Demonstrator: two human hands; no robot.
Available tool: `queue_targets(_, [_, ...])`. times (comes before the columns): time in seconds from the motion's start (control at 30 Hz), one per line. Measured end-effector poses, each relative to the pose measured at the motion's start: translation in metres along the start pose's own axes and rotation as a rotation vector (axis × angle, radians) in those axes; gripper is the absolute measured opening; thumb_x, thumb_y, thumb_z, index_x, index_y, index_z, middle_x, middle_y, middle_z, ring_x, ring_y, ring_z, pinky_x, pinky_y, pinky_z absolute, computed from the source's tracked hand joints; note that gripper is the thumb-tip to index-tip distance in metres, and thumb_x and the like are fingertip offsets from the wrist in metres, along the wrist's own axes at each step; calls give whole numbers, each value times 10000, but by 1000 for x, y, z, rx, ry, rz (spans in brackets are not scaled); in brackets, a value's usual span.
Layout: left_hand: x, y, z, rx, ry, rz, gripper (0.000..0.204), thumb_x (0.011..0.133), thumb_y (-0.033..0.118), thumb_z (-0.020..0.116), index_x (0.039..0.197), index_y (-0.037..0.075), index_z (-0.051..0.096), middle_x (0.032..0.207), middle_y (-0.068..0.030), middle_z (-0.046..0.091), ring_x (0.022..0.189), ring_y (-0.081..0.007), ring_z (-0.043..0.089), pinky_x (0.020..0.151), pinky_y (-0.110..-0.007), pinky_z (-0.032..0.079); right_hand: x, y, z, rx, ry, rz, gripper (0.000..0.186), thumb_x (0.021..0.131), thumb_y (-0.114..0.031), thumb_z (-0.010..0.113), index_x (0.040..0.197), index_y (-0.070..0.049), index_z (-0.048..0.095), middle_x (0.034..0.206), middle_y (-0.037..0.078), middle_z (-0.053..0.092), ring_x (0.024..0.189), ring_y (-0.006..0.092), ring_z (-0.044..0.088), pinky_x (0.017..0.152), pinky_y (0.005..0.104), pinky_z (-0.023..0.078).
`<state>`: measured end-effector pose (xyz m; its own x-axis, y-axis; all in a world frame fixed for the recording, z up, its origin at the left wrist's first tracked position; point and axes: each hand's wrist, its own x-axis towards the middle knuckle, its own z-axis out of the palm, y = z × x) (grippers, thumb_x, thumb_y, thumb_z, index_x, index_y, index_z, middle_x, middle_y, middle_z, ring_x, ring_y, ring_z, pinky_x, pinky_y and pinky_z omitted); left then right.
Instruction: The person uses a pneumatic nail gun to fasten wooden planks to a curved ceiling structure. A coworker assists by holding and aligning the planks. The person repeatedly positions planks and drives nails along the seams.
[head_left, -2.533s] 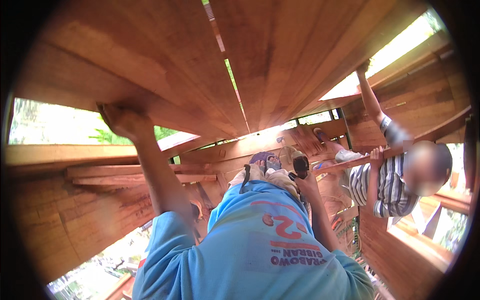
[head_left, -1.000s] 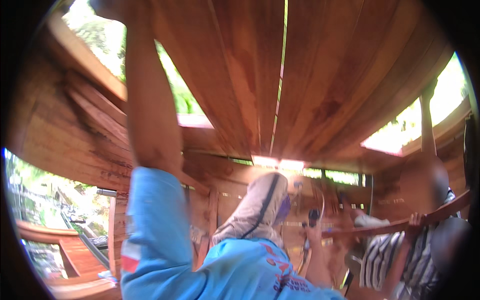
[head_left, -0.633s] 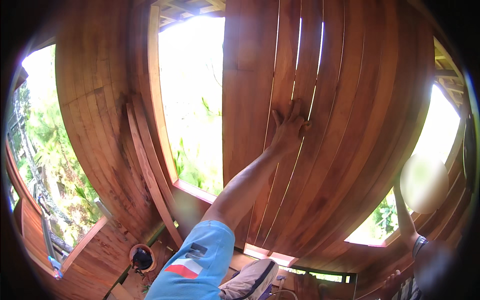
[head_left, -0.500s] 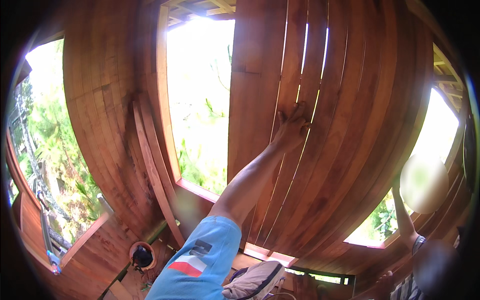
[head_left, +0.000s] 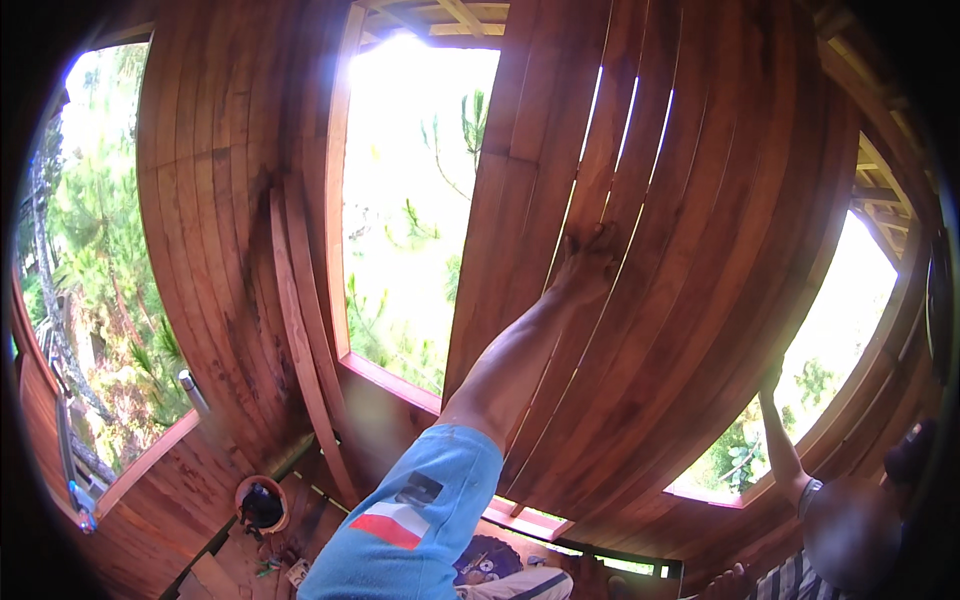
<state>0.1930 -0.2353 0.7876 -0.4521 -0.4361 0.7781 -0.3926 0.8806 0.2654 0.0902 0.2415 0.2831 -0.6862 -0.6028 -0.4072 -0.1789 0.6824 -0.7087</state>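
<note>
My left arm, in a short blue sleeve, reaches up and away to a wall of upright reddish-brown planks point(head_left: 700, 250). At its end my left hand point(head_left: 590, 262) rests against a narrow plank point(head_left: 598, 170) between two bright gaps. Its fingers look spread on the wood, and I see no tool in them. Shadow blurs the fingertips. Thin slits of daylight point(head_left: 628, 125) show between the planks above the hand. My right hand is out of view.
Left of the planks is a window opening point(head_left: 400, 230). Two loose boards point(head_left: 300, 320) lean beside it. An orange-brown bucket point(head_left: 243, 490) holds something dark. At right, a co-worker's arm point(head_left: 785, 440) reaches to another opening. Below lies a dark round disc point(head_left: 490, 560).
The view has shifted a little, and a dark disc now shows near the bottom beside pale cloth. My left hand stays against the same part of the wall.
</note>
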Motion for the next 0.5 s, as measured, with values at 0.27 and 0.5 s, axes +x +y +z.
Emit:
queue_targets(0.27, [-4,2,-1,37,-28,17,198,996,187,607,900,37,694,1716,-132,221,1584,-347,193,1202,-755,129,7,10,-6,5,-2,-11,573,854,-255,750,1339,-26,549,1053,98,663,881,221,655,741,358,555])
queue_targets(0.5, [-7,-5,1,40,-23,66,193,992,185,627,898,25,679,1707,-152,238,1589,-350,171,1201,-759,108,17,1,13,-16,-17,16,600,862,-270,751,1361,-24,527,1085,105,656,896,225,651,748,368,556])
